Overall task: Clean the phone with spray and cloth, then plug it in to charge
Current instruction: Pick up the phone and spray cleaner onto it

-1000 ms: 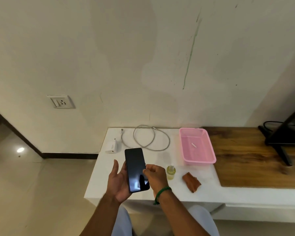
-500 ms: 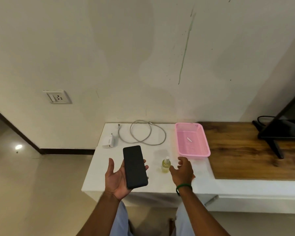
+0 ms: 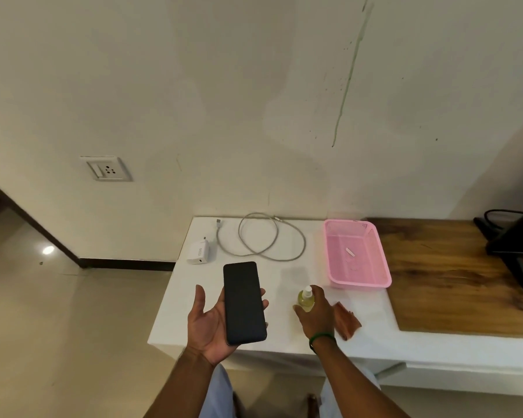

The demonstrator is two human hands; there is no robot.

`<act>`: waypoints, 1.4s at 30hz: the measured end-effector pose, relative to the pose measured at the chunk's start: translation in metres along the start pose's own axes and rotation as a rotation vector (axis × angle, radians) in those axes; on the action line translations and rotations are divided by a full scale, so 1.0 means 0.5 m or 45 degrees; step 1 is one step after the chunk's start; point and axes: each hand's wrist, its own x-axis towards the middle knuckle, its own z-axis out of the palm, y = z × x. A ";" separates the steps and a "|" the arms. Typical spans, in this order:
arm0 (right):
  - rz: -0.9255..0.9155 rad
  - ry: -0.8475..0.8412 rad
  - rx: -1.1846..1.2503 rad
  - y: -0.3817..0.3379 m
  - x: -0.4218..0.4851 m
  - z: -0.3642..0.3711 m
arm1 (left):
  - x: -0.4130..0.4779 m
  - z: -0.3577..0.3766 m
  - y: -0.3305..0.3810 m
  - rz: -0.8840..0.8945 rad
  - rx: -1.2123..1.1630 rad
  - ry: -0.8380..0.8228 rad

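Note:
The black phone (image 3: 244,303) lies screen-up across the palm of my left hand (image 3: 210,324), above the white table's front left part; the fingertips curl up at its right edge and the thumb stands apart. My right hand (image 3: 316,315) wraps around the small spray bottle (image 3: 305,300) of yellowish liquid, which stands on the table, thumb on its left and fingers behind it. A crumpled brown cloth (image 3: 347,322) lies just right of that hand. The white charger adapter (image 3: 198,253) and the coiled grey cable (image 3: 269,245) rest at the back of the table. A wall socket (image 3: 107,168) sits to the upper left.
A pink plastic basket (image 3: 375,279) with a small white item inside stands right of the cable. The white table (image 3: 178,303) meets a wooden top (image 3: 465,282) on the right, where a dark screen stand (image 3: 517,248) and its black cord stand. Tiled floor lies to the left.
My right hand left the phone, swung right toward the cloth, then came back left and closed around the spray bottle. My left hand keeps the phone on its palm.

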 end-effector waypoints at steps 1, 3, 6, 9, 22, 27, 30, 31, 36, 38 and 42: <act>-0.004 0.019 0.010 0.004 0.002 0.005 | 0.000 0.000 0.002 0.002 -0.001 0.001; -0.014 0.045 0.027 0.009 0.003 0.012 | 0.000 0.002 0.004 0.004 -0.016 -0.006; -0.024 0.073 0.078 0.003 0.001 0.011 | 0.002 0.004 0.005 0.002 -0.015 -0.020; -0.065 0.094 0.157 -0.029 -0.006 -0.013 | 0.006 0.012 0.005 -0.007 0.000 -0.031; -0.432 0.074 0.746 -0.297 -0.126 -0.251 | 0.003 0.089 -0.005 -0.040 0.032 -0.109; -0.499 -0.057 0.980 -0.352 -0.197 -0.325 | -0.009 0.111 -0.008 -0.053 0.053 -0.175; -0.460 -0.096 1.093 -0.363 -0.230 -0.358 | -0.016 0.124 -0.011 -0.062 0.059 -0.198; -0.430 -0.100 1.157 -0.365 -0.239 -0.366 | -0.019 0.129 -0.013 -0.062 0.061 -0.201; -0.373 -0.113 1.335 -0.372 -0.270 -0.391 | -0.030 0.146 -0.018 -0.063 0.053 -0.217; -0.376 -0.097 1.303 -0.371 -0.276 -0.394 | -0.035 0.151 -0.019 -0.065 0.053 -0.225; -0.480 -0.081 1.150 -0.370 -0.289 -0.399 | -0.040 0.159 -0.020 -0.063 0.077 -0.242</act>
